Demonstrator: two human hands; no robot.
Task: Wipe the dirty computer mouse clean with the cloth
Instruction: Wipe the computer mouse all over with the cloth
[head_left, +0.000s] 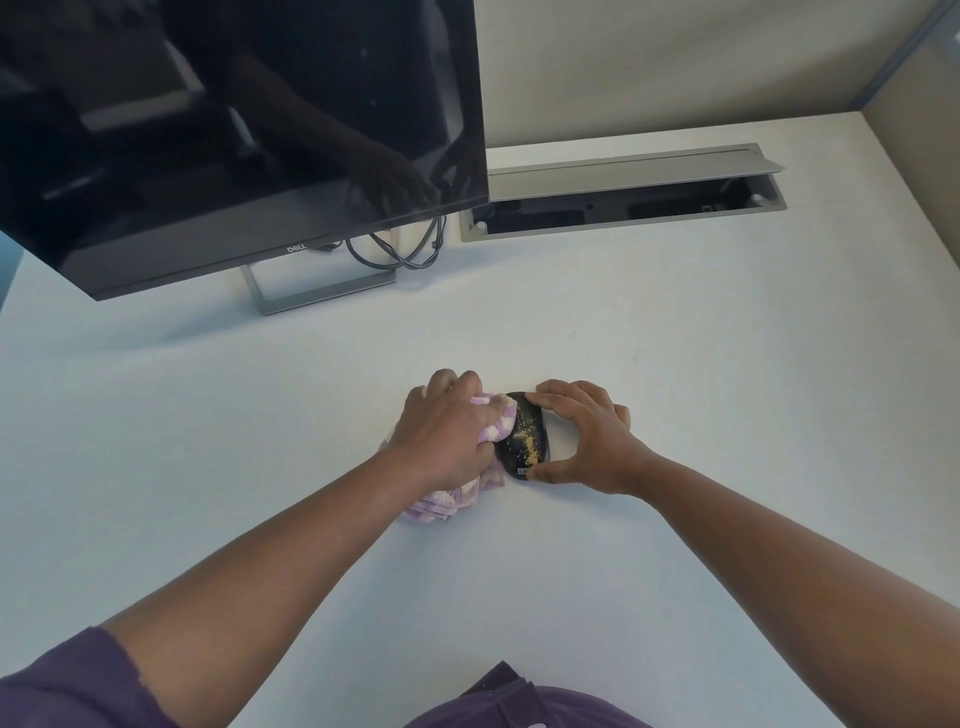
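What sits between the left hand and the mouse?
Head view: the bunched cloth, gripped by the left hand, presses against the mouse.

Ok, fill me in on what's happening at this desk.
A person is cleaning a black mouse on the white desk. The right hand holds the mouse steady by its ends, while the left hand grips a bunched purple and white cloth against its left side. Yellowish specks of dirt still cover the top, so the wiping is not finished.
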